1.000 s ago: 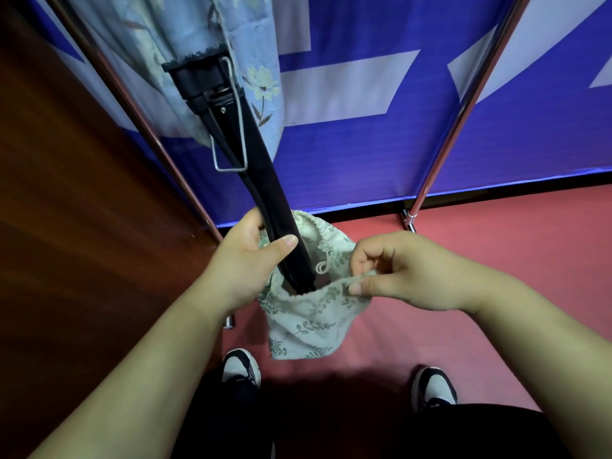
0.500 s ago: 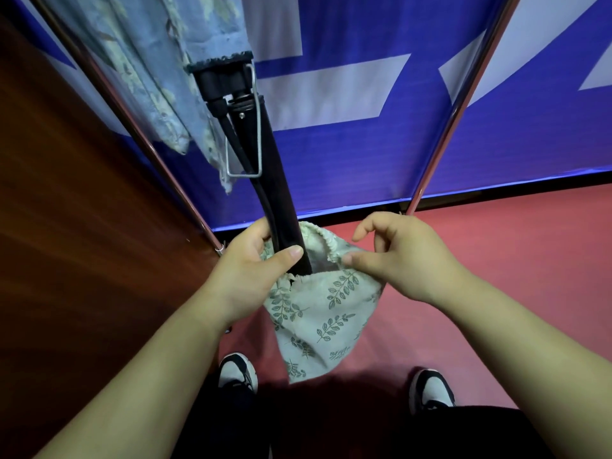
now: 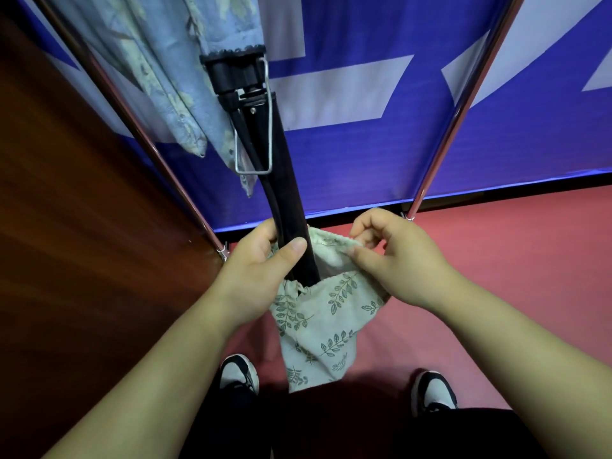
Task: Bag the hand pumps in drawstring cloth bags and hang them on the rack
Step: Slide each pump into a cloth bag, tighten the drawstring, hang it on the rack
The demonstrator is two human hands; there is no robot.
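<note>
A black hand pump [image 3: 265, 154] stands tilted with its foot end and metal wire stirrup up; its lower end sits inside a cream drawstring bag with a green leaf print [image 3: 318, 326]. My left hand [image 3: 258, 273] grips the pump's barrel together with the bag's left rim. My right hand [image 3: 394, 260] pinches the bag's right rim between thumb and fingers, holding the mouth open. The bag hangs limp below my hands. The pump's lower part is hidden in the cloth.
A chrome rack leg [image 3: 460, 107] rises at the right and another leg [image 3: 139, 134] at the left. Light blue floral cloth [image 3: 172, 71] hangs at the top left. A brown wooden panel [image 3: 73, 243] stands at the left, with a blue banner behind. The floor [image 3: 513, 260] is red.
The bag has slid further up the pump and hangs longer below my hands. My right hand's fingers have lifted and spread along the rim. The view has tilted slightly.
</note>
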